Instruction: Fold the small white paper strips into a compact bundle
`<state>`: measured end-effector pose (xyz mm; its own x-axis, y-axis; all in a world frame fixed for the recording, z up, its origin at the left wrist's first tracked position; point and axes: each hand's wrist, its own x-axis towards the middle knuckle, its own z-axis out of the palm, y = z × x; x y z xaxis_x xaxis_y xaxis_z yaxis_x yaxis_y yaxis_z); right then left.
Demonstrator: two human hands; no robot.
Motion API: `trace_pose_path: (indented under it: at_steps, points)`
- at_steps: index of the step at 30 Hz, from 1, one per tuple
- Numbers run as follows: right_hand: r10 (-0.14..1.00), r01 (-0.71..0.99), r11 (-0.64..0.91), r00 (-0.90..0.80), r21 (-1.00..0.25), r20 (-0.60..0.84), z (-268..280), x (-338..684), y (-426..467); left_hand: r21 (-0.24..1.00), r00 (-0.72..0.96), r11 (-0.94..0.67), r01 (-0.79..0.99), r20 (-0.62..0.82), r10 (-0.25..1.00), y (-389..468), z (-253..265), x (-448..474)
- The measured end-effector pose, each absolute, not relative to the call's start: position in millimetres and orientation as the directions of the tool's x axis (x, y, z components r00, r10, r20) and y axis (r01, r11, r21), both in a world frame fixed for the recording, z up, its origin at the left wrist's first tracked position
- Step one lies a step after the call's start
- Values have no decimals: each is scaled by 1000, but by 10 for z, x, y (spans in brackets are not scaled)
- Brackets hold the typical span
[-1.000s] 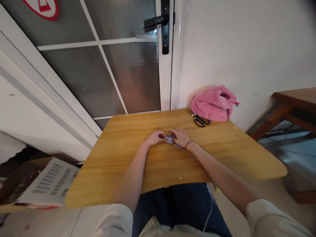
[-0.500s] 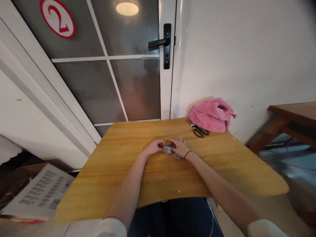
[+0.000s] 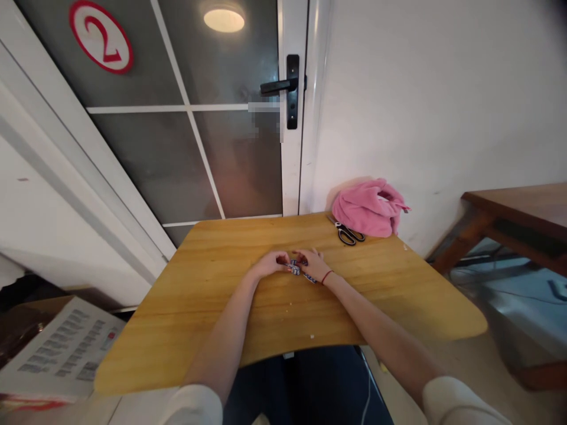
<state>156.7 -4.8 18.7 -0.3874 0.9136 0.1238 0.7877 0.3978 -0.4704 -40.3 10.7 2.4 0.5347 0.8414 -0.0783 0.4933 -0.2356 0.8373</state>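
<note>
Two grips: both meet at one small piece [image 3: 295,271], blue and white, left of the scissors [image 3: 344,229] and nearer the wearer.
Left grip [image 3: 267,265]: thumb and finger pinched on the piece's left end.
Right grip [image 3: 311,265]: fingers bent over the piece's right side, hiding part of it; whether they clench it, cannot tell.
Patch [image 3: 310,278]: similar pattern, showing below the right-hand fingers; whether joined to the piece, cannot tell.
Band [image 3: 326,276]: red, around the right wrist, left of the scissors and nearer the wearer.
Surface [image 3: 195,313]: wood, under the scissors and reaching well out on both sides of them.
Cloth [image 3: 367,206]: pink, bunched, just beside the scissors, beyond and to their right.
Crumb [image 3: 312,336]: white, well apart from the scissors, toward the wearer.
Door [image 3: 291,171]: beyond the scissors and left, black-handled, marked 2.
Box [image 3: 66,348]: printed, far left of the scissors.
</note>
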Motion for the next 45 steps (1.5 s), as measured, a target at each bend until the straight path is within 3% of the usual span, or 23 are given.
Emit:
trace_pose_path:
  at_steps: [15, 25, 38, 45]
  points:
    - [877, 778, 472, -460, -415, 136, 150, 1537, -82, 927, 455, -154, 341, -19, 890, 42, 137, -360]
    - [855, 699, 509, -478, -503, 200, 126, 1539, -43, 885, 349, -194, 424, 38, 936, 32, 153, -350]
    - [825, 441, 522, -478, -731, 301, 44, 1523, 9, 960, 406, -103, 259, -12, 914, 59, 123, -368]
    - [898, 535, 424, -356, -731, 261, 197, 1734, 115, 976, 351, -84, 200, 9, 936, 106, 114, -369]
